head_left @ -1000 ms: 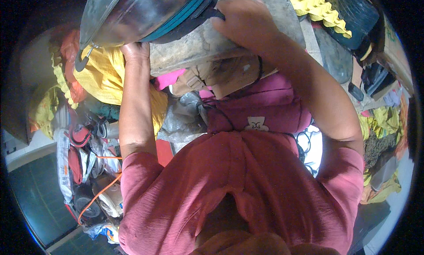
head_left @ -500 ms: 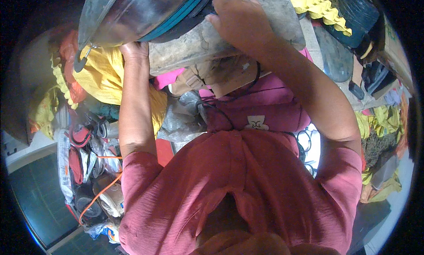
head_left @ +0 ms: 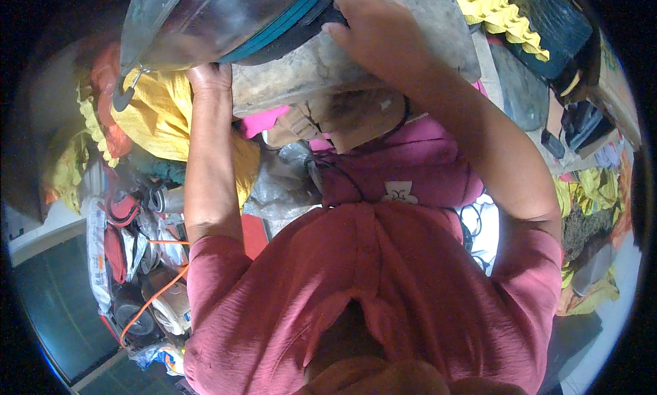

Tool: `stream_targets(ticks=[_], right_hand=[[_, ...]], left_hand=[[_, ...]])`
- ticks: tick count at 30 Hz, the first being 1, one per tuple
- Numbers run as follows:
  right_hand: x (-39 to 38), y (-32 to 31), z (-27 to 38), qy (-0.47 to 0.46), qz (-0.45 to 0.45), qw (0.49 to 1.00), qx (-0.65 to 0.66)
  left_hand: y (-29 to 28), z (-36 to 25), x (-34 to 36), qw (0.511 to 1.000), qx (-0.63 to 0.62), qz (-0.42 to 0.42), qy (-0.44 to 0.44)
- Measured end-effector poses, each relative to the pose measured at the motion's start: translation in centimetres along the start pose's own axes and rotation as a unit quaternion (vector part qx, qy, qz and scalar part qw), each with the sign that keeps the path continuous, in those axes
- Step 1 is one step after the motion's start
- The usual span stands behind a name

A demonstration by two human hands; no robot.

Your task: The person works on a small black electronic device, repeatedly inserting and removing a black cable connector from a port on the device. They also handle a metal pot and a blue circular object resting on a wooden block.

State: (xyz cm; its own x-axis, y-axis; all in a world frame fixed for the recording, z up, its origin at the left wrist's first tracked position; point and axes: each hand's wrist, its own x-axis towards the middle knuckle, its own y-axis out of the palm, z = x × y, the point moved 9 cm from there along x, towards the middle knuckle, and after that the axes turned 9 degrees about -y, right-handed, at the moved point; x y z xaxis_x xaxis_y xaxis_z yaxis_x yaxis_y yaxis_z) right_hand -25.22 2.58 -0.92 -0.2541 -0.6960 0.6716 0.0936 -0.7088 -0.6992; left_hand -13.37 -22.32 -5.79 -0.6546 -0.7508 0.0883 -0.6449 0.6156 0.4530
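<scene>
At the top of the view is a large, shiny, rounded object (head_left: pixel 233 18) with a see-through rim and teal and black bands along its lower edge. Its upper part runs out of the picture. A wire hook with a dark tip (head_left: pixel 123 97) hangs from its left side. My right hand (head_left: pixel 376 39) grips the dark edge at its right end, thumb and fingers closed there. Beneath its left part is my left hand (head_left: pixel 209 77), with the fingers hidden behind it. Under both lies a worn grey slab (head_left: pixel 287 87).
A yellow cloth (head_left: pixel 161 118) hangs beside my left forearm. Jars, packets and an orange cord (head_left: pixel 161 299) crowd the lower left. Below the slab are a cardboard piece (head_left: pixel 363 118) and a magenta bag (head_left: pixel 410 162). Yellow egg trays (head_left: pixel 496 11) and a dark container (head_left: pixel 558 32) stand upper right.
Very little differs. My right hand and the slab's right edge appear slightly farther right; the rounded object and my left hand hold nearly the same place.
</scene>
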Motion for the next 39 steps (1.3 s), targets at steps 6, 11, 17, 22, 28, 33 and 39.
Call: stream_targets(ticks=[6,11,17,22,28,33,39], right_hand=[[0.1,-1.2,1.3,-0.022,-0.02,0.999,0.029],[0.0,0.3,-0.2,0.009,0.031,0.999,-0.005],[-0.6,-0.6,-0.4,-0.001,-0.003,1.0,-0.016],[-1.5,-1.1,-0.3,-0.024,0.007,0.998,-0.062],[-1.6,-1.6,0.1,-0.039,-0.005,0.997,-0.068],[-1.3,-1.6,0.3,-0.034,0.002,0.997,-0.072],[-1.1,-1.9,1.0,-0.052,0.008,0.995,-0.088]], left_hand=[[-0.8,0.1,-0.3,1.0,-0.009,-0.004,-0.006],[0.1,0.0,-0.2,1.0,-0.025,0.005,0.011],[-1.8,0.2,0.6,0.999,-0.025,-0.027,0.002],[-1.6,0.6,0.7,0.998,-0.056,-0.021,-0.009],[-1.0,0.3,0.4,0.999,-0.038,0.006,0.003],[-1.0,0.4,0.4,0.999,-0.047,0.004,-0.009],[-1.0,0.5,0.4,0.999,-0.042,-0.008,-0.009]])
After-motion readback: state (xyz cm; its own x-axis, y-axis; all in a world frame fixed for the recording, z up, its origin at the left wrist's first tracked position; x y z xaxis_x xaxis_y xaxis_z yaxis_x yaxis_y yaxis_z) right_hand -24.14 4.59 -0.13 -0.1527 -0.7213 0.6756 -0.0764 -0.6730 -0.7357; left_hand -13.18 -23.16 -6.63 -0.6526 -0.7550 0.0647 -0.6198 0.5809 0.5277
